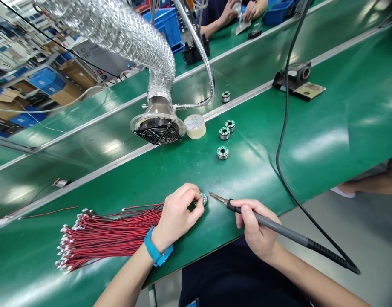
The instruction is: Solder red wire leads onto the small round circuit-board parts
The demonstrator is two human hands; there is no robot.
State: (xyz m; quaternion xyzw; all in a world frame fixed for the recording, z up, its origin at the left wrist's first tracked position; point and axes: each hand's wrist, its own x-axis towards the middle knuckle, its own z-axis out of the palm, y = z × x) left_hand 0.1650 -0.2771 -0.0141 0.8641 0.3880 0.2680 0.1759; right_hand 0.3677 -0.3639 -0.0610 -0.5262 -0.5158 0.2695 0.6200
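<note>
In my right hand point(260, 228) is a soldering iron point(275, 226), gripped like a pen, its tip pointing left. My left hand point(180, 213), with a blue wristband, is closed at a small round part with a green circuit board point(203, 198); the fingers cover much of it. The iron's tip stays a little apart from that part. A bundle of red and black wires point(113, 234) with white connectors lies to the left, partly behind my left hand. Further back on the green bench stand similar round motor-like parts point(223, 153) with green boards on top.
A fume extractor point(159, 128) on a silver flexible duct hangs over the bench beside a tape roll point(196, 127). The iron's black cable point(281, 157) loops across the right side. A soldering iron stand point(298, 81) sits further back. Across the bench, another person's hands point(247, 13) hold a clear bag.
</note>
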